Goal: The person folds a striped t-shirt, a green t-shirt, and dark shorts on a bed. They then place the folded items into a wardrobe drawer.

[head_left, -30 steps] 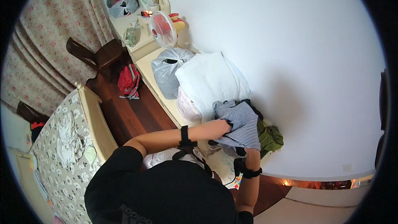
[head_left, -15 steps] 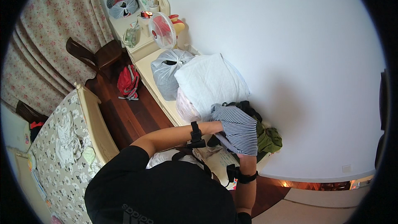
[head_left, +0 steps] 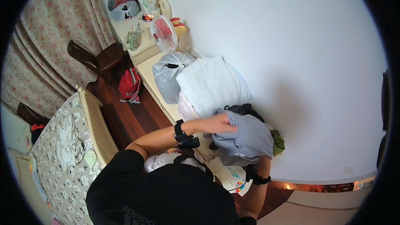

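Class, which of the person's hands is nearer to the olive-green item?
Right. The right hand, partly hidden by the striped cloth, is below-left of the olive-green item in the picture; the left hand is farther, across the cloth.

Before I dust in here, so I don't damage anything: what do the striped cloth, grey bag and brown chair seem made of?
Striped cloth: matte fabric, perhaps cotton, as it drapes in soft folds.
Grey bag: thin, translucent-looking plastic, judging by its crinkles and sheen.
Brown chair: probably smooth, dark-finished wood, from its rigid back; grain unclear.
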Available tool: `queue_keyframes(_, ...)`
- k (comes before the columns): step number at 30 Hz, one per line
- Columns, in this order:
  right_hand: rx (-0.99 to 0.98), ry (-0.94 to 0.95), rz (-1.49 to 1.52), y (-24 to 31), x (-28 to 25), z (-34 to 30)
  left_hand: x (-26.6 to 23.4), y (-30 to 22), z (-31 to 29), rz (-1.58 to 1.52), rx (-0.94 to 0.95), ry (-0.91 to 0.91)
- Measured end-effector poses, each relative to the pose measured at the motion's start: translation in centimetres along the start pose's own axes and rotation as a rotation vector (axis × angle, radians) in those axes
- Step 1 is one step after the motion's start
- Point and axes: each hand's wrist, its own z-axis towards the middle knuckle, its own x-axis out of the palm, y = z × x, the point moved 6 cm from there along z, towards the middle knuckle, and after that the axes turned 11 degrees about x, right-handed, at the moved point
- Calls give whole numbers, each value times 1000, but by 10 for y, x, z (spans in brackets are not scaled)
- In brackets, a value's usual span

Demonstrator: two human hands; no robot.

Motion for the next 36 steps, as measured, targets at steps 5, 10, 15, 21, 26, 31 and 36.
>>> queue_keyframes(5, -82, 4, -578, 26, 23, 13, -84, -71, -21, -364, 343, -740)
queue_keyframes(10, 62, 160, -452, 42, 25, -3, -111, -98, -28, -408, 588, -718)
queue_keyframes(15, -145, 144, -603, 50, 21, -6, -130, -94, -38, -100, 484, -815)
queue_keyframes(21, -342, -321, -495, 68, -5, -7, -173, -61, -63, 220, 168, -858)
queue_keyframes(26, -454, -360, -436, 97, 13, -18, -189, -24, -89, 803, -169, -948)
queue_keyframes(31, -454, -257, -432, 122, 44, -13, -113, -30, -46, 897, 191, -698)
queue_keyframes(36, -432, -179, -478, 137, 59, -14, -25, -48, -5, 802, 300, -331)
